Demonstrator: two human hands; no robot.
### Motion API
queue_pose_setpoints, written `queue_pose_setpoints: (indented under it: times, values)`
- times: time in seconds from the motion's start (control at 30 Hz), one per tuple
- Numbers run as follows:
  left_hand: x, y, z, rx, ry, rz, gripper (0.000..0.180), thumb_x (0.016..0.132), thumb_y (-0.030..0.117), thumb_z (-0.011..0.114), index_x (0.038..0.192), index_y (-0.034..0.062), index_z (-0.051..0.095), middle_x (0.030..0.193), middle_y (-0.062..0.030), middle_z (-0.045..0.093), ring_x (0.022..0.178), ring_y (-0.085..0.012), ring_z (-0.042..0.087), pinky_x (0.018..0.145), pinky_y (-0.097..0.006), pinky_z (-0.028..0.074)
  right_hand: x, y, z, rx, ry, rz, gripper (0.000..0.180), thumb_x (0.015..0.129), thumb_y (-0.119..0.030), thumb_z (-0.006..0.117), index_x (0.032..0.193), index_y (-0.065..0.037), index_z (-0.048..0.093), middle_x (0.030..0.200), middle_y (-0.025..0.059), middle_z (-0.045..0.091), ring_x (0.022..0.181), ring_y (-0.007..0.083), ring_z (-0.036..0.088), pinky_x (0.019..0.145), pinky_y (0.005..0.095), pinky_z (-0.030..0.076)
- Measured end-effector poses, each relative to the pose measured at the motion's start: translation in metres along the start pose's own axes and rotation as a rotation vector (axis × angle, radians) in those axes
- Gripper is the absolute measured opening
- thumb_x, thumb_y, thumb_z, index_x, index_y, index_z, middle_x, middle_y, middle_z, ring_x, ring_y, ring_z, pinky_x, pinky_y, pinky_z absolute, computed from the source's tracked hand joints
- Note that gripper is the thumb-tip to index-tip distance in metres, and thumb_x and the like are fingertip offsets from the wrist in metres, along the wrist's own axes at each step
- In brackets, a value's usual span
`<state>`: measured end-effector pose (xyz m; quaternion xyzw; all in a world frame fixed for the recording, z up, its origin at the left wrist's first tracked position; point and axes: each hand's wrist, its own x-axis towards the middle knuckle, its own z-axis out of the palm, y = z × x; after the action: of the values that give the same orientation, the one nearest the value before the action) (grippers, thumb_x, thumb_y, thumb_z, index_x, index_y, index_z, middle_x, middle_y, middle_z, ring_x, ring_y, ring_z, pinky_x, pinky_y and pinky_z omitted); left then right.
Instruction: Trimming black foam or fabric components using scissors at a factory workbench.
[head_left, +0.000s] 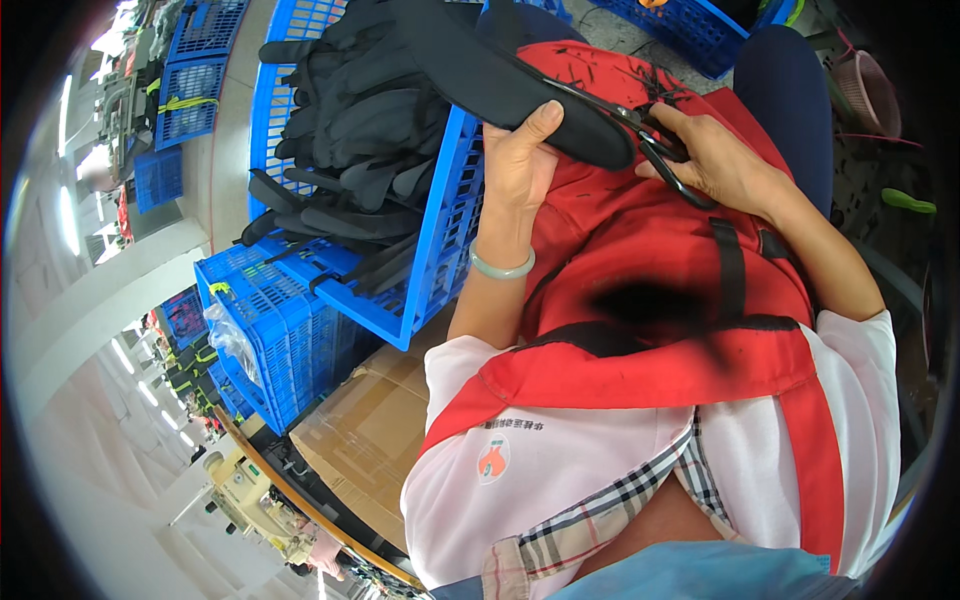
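My left hand [520, 160] grips a black shoe insole [500, 75] by its lower edge, with the thumb on top. The insole lies slanted over my red apron [660, 270]. My right hand [710, 155] holds black scissors [650, 140] by the handles. Their blades point left along the insole's edge. A pale green bangle [502, 268] sits on my left wrist.
A blue plastic crate [440, 250] heaped with several black insoles [370, 130] stands to my left, above another blue crate [270, 330] and a brown cardboard box [370, 430]. More blue crates [200, 70] lie further left and at the top right. A pink basket [870, 95] is at the right.
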<state>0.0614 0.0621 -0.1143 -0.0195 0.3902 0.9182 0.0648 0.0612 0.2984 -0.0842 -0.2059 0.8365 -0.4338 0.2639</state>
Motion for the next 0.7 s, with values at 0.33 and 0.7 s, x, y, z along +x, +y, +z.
queue_pose_setpoints:
  times: [0.33,0.7]
  values:
    - [0.002,-0.006,-0.002,0.059,-0.05,0.039,0.036,0.08,-0.008,0.07,0.113,0.0054,0.06,0.104,-0.0069,0.065,0.097,-0.0201,0.064,0.093,-0.036,0.051,0.002,-0.006,-0.006,-0.059,-0.023,-0.045,0.073,0.07,-0.038,0.083,0.114,0.002,0.041,0.073,0.0175,0.049,0.069,0.0314,0.046,0.066,0.0401,0.04]
    - [-0.001,-0.008,-0.006,0.022,-0.04,-0.001,0.034,0.081,-0.006,0.07,0.113,0.0046,0.061,0.103,-0.0064,0.066,0.098,-0.0207,0.064,0.093,-0.036,0.05,0.007,0.003,0.005,-0.031,0.018,-0.075,0.04,0.089,-0.028,0.066,0.11,0.002,0.051,0.066,0.0203,0.053,0.061,0.0346,0.054,0.061,0.0405,0.042]
